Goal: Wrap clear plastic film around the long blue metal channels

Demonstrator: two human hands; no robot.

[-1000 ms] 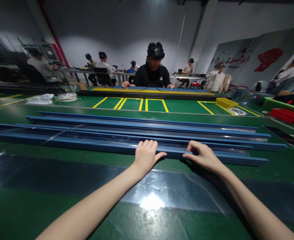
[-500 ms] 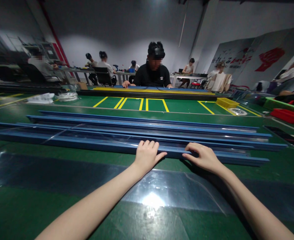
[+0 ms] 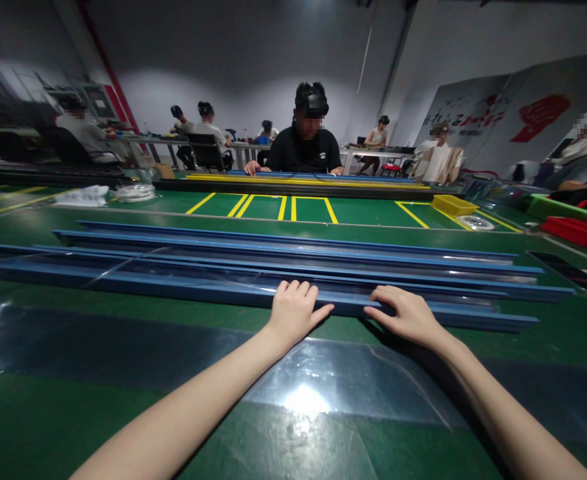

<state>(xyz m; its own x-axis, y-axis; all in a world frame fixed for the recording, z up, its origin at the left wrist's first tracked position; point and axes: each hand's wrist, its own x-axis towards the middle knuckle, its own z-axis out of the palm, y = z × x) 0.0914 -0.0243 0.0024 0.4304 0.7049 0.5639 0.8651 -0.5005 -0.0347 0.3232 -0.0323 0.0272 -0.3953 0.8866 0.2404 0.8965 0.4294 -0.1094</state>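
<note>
Several long blue profile strips [image 3: 253,247] lie side by side across the green table, with clear film in or on them. My left hand [image 3: 293,310] grips the nearest blue profile strip [image 3: 347,308], its fingers over the top and its thumb stretched along the near side. To the right, my right hand [image 3: 407,315] curls around the same strip, thumb and fingers bent at its near edge. Between me and the strips, a wide clear plastic sheet [image 3: 138,350] lies flat and shines under the light.
Opposite me sits a person in black [image 3: 306,150], with yellow and black strips [image 3: 293,185] before them. At the right are a dark phone-like slab [image 3: 568,272], a red bin [image 3: 578,231] and a yellow tray [image 3: 452,205]. Coiled rolls [image 3: 134,193] rest at the back left.
My hands and the blue strips keep the same positions. The hand of the person opposite, at the right, has shifted slightly on their strips.
</note>
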